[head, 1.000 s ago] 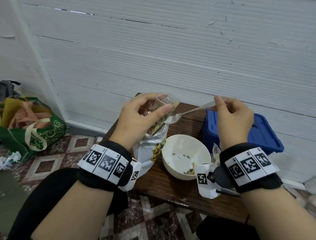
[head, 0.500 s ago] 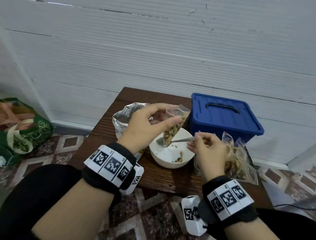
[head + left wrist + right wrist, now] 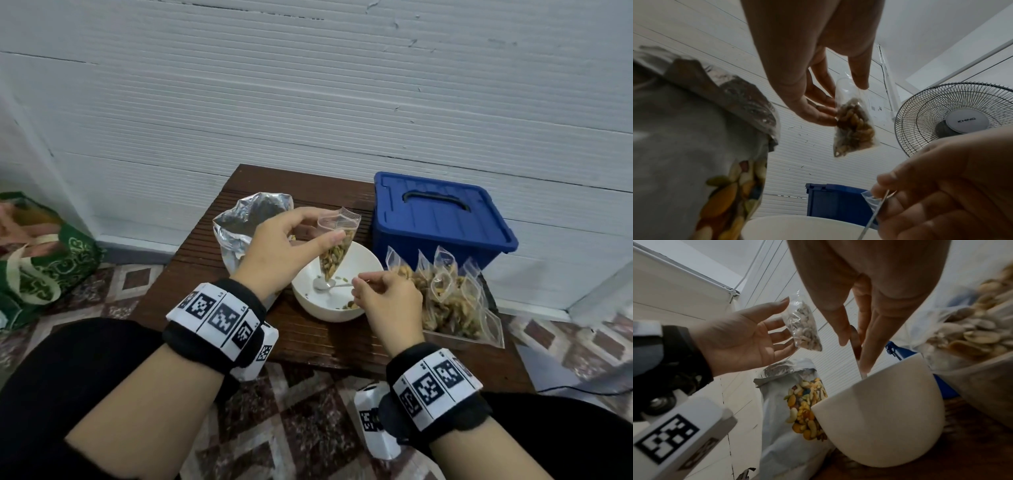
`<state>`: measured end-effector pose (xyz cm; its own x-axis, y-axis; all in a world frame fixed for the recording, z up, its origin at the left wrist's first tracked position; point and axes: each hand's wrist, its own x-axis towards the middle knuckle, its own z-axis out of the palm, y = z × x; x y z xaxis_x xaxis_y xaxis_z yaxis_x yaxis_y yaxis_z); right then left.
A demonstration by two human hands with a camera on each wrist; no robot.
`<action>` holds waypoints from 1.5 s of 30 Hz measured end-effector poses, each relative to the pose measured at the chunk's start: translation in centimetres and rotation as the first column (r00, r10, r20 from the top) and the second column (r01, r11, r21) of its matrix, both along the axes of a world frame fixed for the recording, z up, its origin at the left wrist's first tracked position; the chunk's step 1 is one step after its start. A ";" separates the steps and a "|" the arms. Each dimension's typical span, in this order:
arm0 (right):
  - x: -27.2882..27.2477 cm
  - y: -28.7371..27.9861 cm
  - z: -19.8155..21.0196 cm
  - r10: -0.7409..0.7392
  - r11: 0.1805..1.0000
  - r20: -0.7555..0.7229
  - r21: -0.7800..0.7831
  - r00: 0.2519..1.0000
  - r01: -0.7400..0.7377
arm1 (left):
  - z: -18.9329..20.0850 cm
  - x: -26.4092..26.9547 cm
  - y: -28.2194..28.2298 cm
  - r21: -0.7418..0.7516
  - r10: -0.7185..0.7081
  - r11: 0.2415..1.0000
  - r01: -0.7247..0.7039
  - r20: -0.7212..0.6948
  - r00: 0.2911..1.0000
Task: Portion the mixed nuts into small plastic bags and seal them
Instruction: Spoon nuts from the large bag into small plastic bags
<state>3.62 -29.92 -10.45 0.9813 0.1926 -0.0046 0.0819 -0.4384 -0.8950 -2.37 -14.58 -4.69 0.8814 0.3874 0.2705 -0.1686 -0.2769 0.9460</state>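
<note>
My left hand (image 3: 301, 236) pinches a small clear zip bag (image 3: 337, 246) part full of mixed nuts, held tilted above the white bowl (image 3: 305, 291). The same bag (image 3: 851, 123) hangs from thumb and fingers in the left wrist view, and shows as the bag (image 3: 803, 326) in the right wrist view. My right hand (image 3: 368, 286) pinches the handle of a metal spoon (image 3: 323, 283) whose bowl end lies inside the white bowl. A few nuts lie at the bowl's bottom. The big silver foil nut bag (image 3: 246, 222) stands open behind my left hand.
A pile of filled small bags (image 3: 445, 298) lies at the right on the brown wooden table (image 3: 308, 339). A blue lidded box (image 3: 438, 219) stands behind them against the white wall. A green bag (image 3: 44, 260) sits on the tiled floor at left. A fan (image 3: 962, 118) stands nearby.
My right hand has brought the spoon down from the small bag's mouth into the bowl. The left hand keeps holding the bag above the bowl; the head view has shifted right and down.
</note>
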 end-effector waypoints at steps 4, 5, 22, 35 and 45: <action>-0.7 -0.8 1.0 0.093 0.961 0.150 -0.273 0.984 -0.049 | 0.0 0.0 -0.1 -0.005 0.011 1.000 -0.011 0.004 1.000; -0.8 -0.8 1.0 0.123 0.943 0.169 -0.327 0.978 -0.062 | -0.1 0.0 -0.1 -0.007 0.012 1.000 -0.012 -0.001 1.000; -0.9 -2.2 2.5 0.228 0.908 0.214 -0.398 0.950 -0.128 | 0.4 0.8 -1.6 0.063 0.035 0.997 -0.033 -0.034 0.999; 2.4 -8.9 6.9 -0.143 0.970 0.097 0.210 0.985 0.120 | 0.8 3.6 -5.5 -0.008 -0.022 1.000 0.022 0.008 1.000; 4.4 -13.9 6.6 -0.344 0.822 -0.066 0.461 0.937 0.335 | -1.9 6.2 -8.0 0.053 -0.094 0.993 0.102 -0.135 0.986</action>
